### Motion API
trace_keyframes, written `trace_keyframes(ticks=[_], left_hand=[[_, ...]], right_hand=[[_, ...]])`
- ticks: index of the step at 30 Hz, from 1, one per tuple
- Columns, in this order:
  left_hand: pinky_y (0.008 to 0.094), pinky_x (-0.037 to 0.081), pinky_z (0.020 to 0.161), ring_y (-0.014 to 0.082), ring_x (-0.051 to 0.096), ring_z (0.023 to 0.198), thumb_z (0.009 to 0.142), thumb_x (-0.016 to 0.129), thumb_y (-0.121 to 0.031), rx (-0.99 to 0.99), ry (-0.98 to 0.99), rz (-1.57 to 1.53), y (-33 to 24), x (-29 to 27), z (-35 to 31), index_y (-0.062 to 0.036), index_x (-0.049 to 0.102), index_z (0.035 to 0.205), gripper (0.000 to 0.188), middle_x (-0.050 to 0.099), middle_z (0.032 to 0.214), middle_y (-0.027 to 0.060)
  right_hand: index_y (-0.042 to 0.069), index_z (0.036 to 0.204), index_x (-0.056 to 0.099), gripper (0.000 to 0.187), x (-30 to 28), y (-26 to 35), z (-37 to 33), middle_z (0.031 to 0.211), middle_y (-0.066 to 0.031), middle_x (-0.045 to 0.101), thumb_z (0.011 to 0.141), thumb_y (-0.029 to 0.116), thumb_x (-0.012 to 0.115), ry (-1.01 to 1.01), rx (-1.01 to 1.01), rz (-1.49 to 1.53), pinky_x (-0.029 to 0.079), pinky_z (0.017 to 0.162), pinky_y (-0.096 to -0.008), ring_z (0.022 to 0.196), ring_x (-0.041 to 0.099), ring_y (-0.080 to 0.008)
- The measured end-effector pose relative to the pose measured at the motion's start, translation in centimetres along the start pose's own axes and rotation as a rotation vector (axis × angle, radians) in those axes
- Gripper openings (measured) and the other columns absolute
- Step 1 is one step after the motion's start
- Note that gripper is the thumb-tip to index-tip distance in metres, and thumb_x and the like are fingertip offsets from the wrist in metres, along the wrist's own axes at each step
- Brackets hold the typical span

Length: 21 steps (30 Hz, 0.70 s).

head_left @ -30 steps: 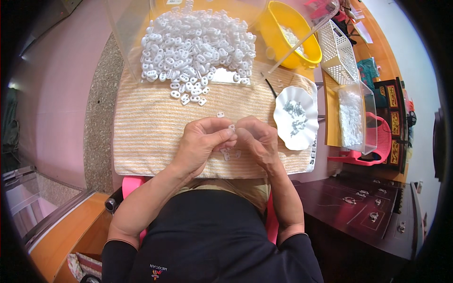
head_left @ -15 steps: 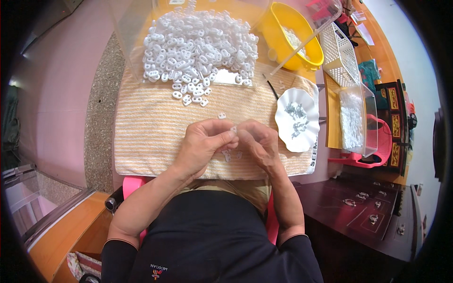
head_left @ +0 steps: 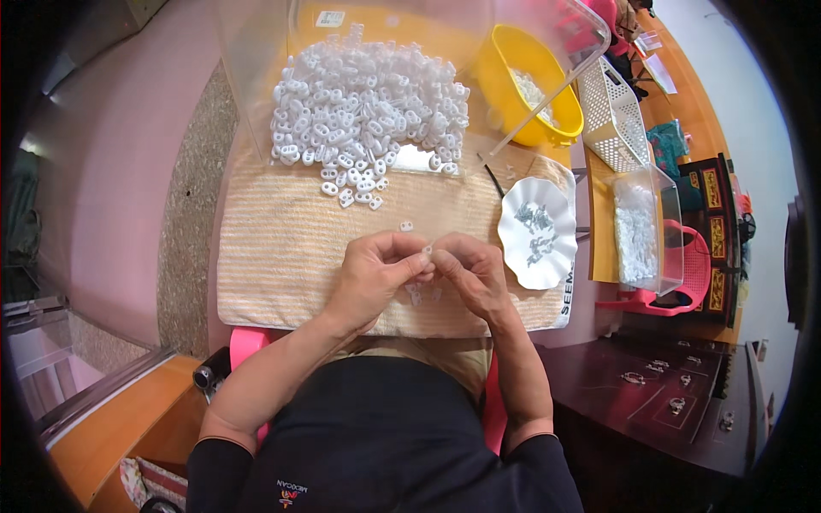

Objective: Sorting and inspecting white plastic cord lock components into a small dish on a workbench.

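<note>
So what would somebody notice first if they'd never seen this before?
Probably the big heap of white two-holed pieces, spilling from a clear box onto the striped towel. The bright yellow tub sits to its right. Below, the left hand and right hand meet at a tiny pale piece.

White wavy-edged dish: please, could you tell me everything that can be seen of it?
The white dish looks shallow and smooth, with a wavy rim; plastic or ceramic, I cannot tell. It lies face up near the right edge of the striped towel, apart from the right hand. Small grey pieces lie in its middle. A thin black stick ends by its far-left rim.
</note>
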<state>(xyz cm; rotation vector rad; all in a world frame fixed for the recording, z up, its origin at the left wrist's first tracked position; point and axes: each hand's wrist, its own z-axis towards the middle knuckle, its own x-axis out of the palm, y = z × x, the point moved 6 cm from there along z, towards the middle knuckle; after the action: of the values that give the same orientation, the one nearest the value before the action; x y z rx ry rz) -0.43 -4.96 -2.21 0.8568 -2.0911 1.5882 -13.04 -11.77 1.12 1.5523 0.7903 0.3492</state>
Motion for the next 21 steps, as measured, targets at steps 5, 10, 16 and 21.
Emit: trace_keyframes(ticks=[5,10,16,21], left_hand=[[0.0269,0.057,0.075,0.0135,0.066,0.078,0.089,0.064,-0.002,0.002,-0.015,-0.039,0.0,-0.3,0.2,0.0024,0.062,0.103,0.015,0.067,0.089,0.0090],[0.0270,0.057,0.075,0.0144,0.067,0.080,0.089,0.063,-0.002,0.001,-0.025,-0.104,-0.4,-0.5,0.3,0.0019,0.062,0.104,0.015,0.068,0.089,0.0094],[0.0284,0.058,0.076,0.0163,0.067,0.082,0.088,0.063,0.000,-0.029,-0.083,-0.208,-0.4,-1.1,0.2,0.0013,0.061,0.103,0.014,0.067,0.090,0.0095],[0.0288,0.058,0.077,0.0169,0.067,0.082,0.088,0.063,0.002,-0.032,-0.085,-0.238,-0.8,-0.7,0.2,0.0011,0.062,0.102,0.014,0.067,0.091,0.0094]], right_hand=[[-0.002,0.093,0.064,0.013,0.0,0.5,0.4,0.081,-0.0033,0.066,0.096,0.007,0.055,-0.011,-0.005,0.005,0.048,0.066,-0.0219,0.073,0.059,-0.0080],[-0.004,0.101,0.064,0.014,-0.3,1.1,1.1,0.082,-0.0041,0.064,0.095,0.007,0.056,0.001,-0.066,-0.015,0.048,0.065,-0.0226,0.071,0.059,-0.0088],[-0.002,0.108,0.064,0.020,-1.4,2.4,3.9,0.079,-0.0033,0.062,0.091,0.007,0.061,-0.160,-0.121,-0.256,0.047,0.062,-0.0240,0.068,0.057,-0.0082],[0.005,0.114,0.062,0.030,-3.0,2.0,6.4,0.086,-0.0138,0.065,0.086,0.014,0.064,-0.344,-0.198,-0.856,0.050,0.068,-0.0391,0.075,0.065,-0.0291]])
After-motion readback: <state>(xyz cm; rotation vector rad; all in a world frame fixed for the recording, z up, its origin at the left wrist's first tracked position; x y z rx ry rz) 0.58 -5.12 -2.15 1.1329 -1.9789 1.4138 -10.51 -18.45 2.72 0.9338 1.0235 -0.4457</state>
